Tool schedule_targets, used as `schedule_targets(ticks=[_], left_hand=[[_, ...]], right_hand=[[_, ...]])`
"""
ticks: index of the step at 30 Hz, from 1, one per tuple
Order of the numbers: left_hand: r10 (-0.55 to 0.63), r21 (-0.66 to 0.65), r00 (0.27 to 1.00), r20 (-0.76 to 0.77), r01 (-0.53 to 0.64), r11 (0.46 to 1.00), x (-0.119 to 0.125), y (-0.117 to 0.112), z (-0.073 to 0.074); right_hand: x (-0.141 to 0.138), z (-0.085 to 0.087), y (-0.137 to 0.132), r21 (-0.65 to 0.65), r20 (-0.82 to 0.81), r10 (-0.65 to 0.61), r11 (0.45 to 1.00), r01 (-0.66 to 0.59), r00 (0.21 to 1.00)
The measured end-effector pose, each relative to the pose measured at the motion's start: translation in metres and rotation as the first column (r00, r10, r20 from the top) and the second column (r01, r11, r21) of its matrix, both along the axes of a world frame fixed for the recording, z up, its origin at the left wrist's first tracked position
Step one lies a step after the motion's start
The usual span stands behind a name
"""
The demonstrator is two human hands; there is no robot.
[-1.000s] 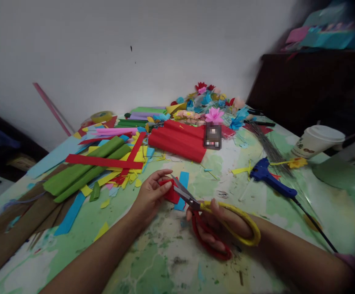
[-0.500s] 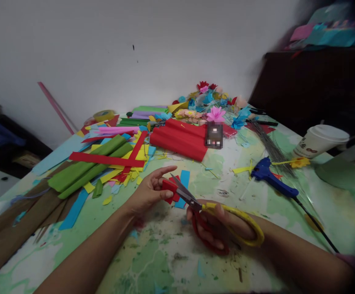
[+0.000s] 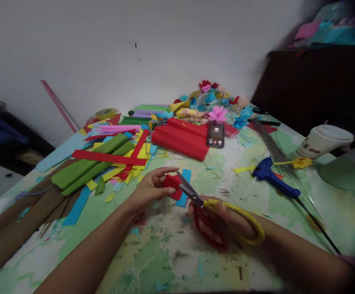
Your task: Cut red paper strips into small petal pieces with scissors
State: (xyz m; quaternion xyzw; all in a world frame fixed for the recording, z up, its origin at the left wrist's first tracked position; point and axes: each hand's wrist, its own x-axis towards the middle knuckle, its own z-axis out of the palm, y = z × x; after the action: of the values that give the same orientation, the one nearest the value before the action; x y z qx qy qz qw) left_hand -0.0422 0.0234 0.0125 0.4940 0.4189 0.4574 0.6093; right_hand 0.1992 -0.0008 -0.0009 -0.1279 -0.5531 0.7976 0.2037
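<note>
Between the thumb and fingers of my left hand (image 3: 154,185) is a small folded piece of red crepe paper (image 3: 173,186). My right hand (image 3: 217,218) grips scissors (image 3: 197,199) with one yellow and one red handle loop. Their blades are parted and point up and left, with the tips beside the right edge of the red paper. Under the red piece, a strip of blue paper (image 3: 186,181) lies on the table. The fingers inside the handle loops are partly hidden.
A blue glue gun (image 3: 271,177) lies to the right, near a lidded paper cup (image 3: 321,141) and a bundle of thin wires (image 3: 272,147). Red crepe paper (image 3: 180,139) lies beyond my hands, with paper flowers (image 3: 217,98) behind. Green crepe paper (image 3: 92,165) and scraps are at left.
The scissor blades have shifted slightly right, off the red paper's face to its edge. The red piece has turned a little in my left fingers. The whole view has shifted slightly.
</note>
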Motion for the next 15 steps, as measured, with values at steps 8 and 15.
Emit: schedule_targets(ticks=[8, 15], left_hand=[[-0.046, -0.044, 0.999, 0.005, 0.046, 0.998, 0.009, -0.006, -0.002], [-0.039, 0.008, 0.997, -0.068, 0.039, 0.999, 0.014, -0.015, 0.0]], right_hand=[[0.003, -0.002, -0.001, 0.024, 0.023, -0.007, 1.0, 0.006, 1.0], [0.006, 0.001, 0.0, 0.046, 0.03, 0.033, 0.998, -0.035, 0.999]])
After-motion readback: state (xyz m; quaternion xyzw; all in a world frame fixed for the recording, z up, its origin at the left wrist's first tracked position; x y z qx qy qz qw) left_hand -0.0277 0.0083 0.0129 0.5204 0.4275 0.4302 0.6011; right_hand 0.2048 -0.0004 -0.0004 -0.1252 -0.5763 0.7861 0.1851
